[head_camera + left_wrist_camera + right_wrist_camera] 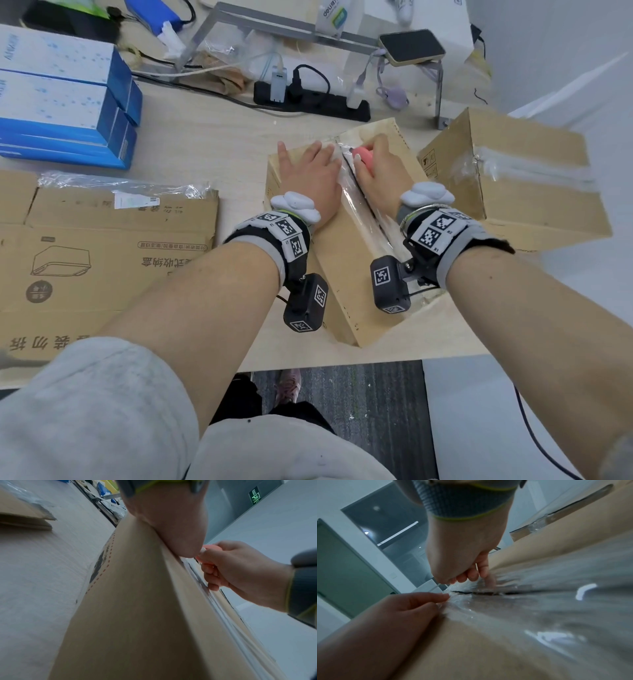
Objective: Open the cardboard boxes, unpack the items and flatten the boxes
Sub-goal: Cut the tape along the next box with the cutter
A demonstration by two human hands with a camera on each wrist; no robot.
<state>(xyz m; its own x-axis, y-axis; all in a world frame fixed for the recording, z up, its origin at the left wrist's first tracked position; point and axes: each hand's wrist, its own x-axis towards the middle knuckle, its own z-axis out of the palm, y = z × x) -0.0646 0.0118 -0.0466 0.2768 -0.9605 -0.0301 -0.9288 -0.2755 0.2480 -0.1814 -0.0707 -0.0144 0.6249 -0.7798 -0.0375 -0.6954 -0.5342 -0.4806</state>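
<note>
A long brown cardboard box (346,274) lies on the table in front of me, its top seam covered with clear tape (363,209). My left hand (308,171) lies flat on the box's left top flap (137,601), fingers straight beside the seam. My right hand (373,161) grips a small pink cutter (364,156) at the far end of the seam. In the right wrist view the right hand's fingers (471,574) curl just above a dark slit (479,593) in the tape, with the left hand (412,605) beside it. A second taped box (513,178) stands to the right.
Flattened cardboard sheets (102,257) lie at the left with a clear plastic bag (123,186) on top. Blue and white cartons (61,99) are stacked at the far left. A black power strip (311,99) with plugs and a metal stand (308,31) sit behind the box.
</note>
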